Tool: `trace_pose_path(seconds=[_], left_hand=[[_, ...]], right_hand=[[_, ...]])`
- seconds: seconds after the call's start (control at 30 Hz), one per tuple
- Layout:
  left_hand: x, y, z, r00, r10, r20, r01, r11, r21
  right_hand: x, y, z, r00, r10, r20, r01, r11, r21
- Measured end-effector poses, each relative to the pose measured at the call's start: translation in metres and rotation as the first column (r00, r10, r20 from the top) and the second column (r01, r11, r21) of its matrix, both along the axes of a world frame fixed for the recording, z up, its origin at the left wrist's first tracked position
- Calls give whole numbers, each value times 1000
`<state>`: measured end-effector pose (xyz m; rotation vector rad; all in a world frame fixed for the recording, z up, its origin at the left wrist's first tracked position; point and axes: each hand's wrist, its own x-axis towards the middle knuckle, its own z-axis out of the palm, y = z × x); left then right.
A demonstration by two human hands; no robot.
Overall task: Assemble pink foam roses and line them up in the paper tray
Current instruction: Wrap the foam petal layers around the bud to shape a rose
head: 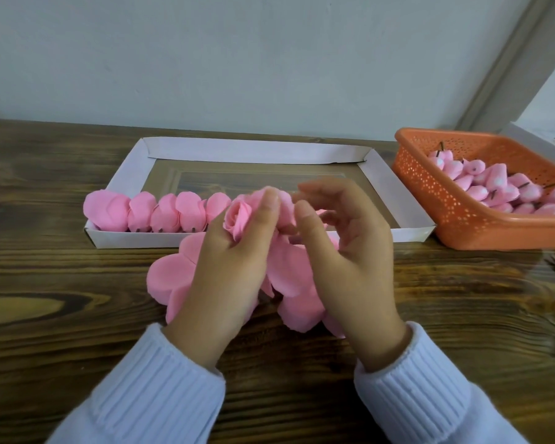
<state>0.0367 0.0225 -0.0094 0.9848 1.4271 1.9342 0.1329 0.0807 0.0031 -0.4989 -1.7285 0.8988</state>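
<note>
Foam rose (237, 216), partly assembled, is held just in front of the near wall of the paper tray (253, 149), above the table (61, 315). The left hand (228, 267) grips it, fingers curled round the rolled bud with the bud's top showing. The right hand (350, 261) is alongside with its fingers loosely curved and its thumb close to an outer petal; whether it pinches that petal cannot be told. Loose pink petal sheets (169, 278) lie flat on the table under both hands, also in front of the tray.

Step in hand, as judged: wrapping or seating outer petals round the bud. The next move calls for closing the petal layer snugly against the bud without creasing the soft foam, then laying the rose at the open end of the row.

Inside the tray, a row of finished roses (141, 214) lies along the near wall, starting at the left corner. The rest of the tray floor behind the row holds nothing visible.

Just beside the tray's right end stands an orange basket (430, 203). It holds a pile of pink buds (494, 192), several showing dark stems.
</note>
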Motion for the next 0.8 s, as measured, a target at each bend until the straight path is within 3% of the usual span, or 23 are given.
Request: trace_pose_path(seconds=[0.17, 0.33, 0.53, 0.8], left_hand=[[-4, 3, 3, 948, -113, 298, 74, 988, 139], [-4, 5, 1, 876, -175, 450, 117, 981, 154], [-1, 4, 3, 805, -309, 506, 214, 947, 239], [0, 0, 7, 843, -390, 370, 311, 915, 255]], right_hand=[[-1, 2, 0, 994, 111, -3, -107, 956, -273], [-6, -4, -5, 965, 252, 77, -216, 923, -320], [-5, -7, -5, 966, 168, 197, -140, 979, -148], [-5, -1, -4, 954, 157, 257, -160, 987, -8]])
